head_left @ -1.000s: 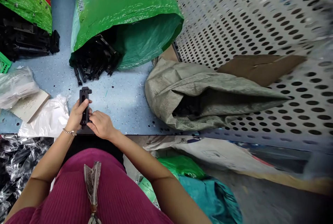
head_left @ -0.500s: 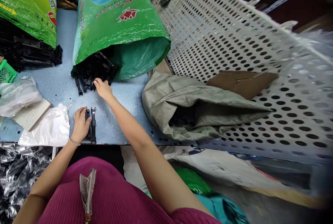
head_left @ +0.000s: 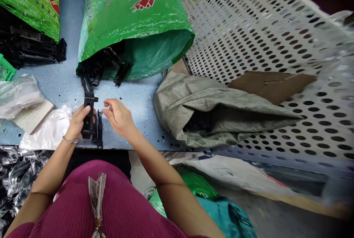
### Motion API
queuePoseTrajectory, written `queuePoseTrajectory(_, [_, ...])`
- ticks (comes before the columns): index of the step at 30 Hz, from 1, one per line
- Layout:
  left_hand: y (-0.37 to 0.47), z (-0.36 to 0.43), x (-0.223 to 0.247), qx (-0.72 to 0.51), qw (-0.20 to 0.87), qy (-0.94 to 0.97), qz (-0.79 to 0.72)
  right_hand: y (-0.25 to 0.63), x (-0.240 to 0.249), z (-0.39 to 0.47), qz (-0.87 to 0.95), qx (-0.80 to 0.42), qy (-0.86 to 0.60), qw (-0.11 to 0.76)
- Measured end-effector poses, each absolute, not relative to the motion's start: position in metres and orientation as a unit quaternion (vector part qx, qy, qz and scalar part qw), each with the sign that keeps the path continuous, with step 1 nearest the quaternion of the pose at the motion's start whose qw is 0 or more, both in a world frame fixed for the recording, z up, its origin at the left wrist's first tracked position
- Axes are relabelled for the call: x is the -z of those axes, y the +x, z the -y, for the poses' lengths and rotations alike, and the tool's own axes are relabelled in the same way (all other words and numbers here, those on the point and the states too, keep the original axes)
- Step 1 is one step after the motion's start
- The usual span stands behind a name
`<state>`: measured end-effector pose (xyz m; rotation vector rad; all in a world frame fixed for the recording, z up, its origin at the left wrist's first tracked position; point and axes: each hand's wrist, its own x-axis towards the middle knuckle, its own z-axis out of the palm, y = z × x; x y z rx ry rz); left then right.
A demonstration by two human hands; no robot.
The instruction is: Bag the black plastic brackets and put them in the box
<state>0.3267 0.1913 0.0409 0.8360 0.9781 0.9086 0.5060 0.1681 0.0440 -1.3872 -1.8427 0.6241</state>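
Observation:
My left hand (head_left: 76, 121) is closed around a long black part (head_left: 88, 110), which has a small knob at its upper right side. It stands out over the front of the table, its top close to the bag's mouth. Just right of it, my right hand (head_left: 118, 118) is open, thumb and forefinger apart, with nothing visible between them. More slim black parts (head_left: 100, 131) lie side by side on the table between the hands. Beyond them a green bag (head_left: 138, 27) lies with its mouth towards me, and similar black parts (head_left: 119, 69) spill from it.
A yellow-green bag (head_left: 41, 13) with black parts (head_left: 35, 51) is at far left. Clear plastic bags (head_left: 52, 123) and a flat board (head_left: 33, 116) lie at left. A grey sack (head_left: 199, 101) rests at right against a perforated panel (head_left: 249, 35). The table's edge runs before me.
My left hand has gone from resting beside the slim parts to holding a black part. My right hand has drawn back from the bag's mouth towards me. The view has shifted slightly.

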Motion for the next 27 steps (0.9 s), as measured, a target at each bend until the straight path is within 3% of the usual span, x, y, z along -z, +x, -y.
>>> queuePoseTrajectory(3, [0.328,-0.180,-0.049,-0.373,0.725,0.367,-0.448,0.502,-0.041,-0.198,0.716,-0.206,-0.561,0.360])
queuePoseTrajectory(7, [0.328,-0.181,-0.048,-0.399,0.719,0.336,-0.460,0.492,-0.036,-0.199,0.689,-0.284,-0.569,0.348])
queuePoseTrajectory(13, [0.322,-0.194,-0.035,-0.427,0.733,0.259,-0.461,0.473,-0.016,-0.137,0.829,-0.193,-0.441,0.284])
queuePoseTrajectory(16, [0.318,-0.192,-0.024,-0.437,0.689,0.296,-0.497,0.477,-0.010,-0.142,0.849,-0.219,-0.411,0.250])
queuePoseTrajectory(19, [0.310,-0.186,-0.007,-0.474,0.612,0.333,-0.539,0.499,-0.011,-0.187,0.788,-0.246,-0.515,0.232])
queuePoseTrajectory(23, [0.307,-0.169,0.023,-0.410,0.545,0.429,-0.593,0.537,-0.007,-0.272,0.589,-0.149,-0.769,0.199])
queuePoseTrajectory(27, [0.315,-0.156,0.043,-0.367,0.361,0.602,-0.610,0.569,0.011,-0.316,0.544,-0.176,-0.812,0.118])
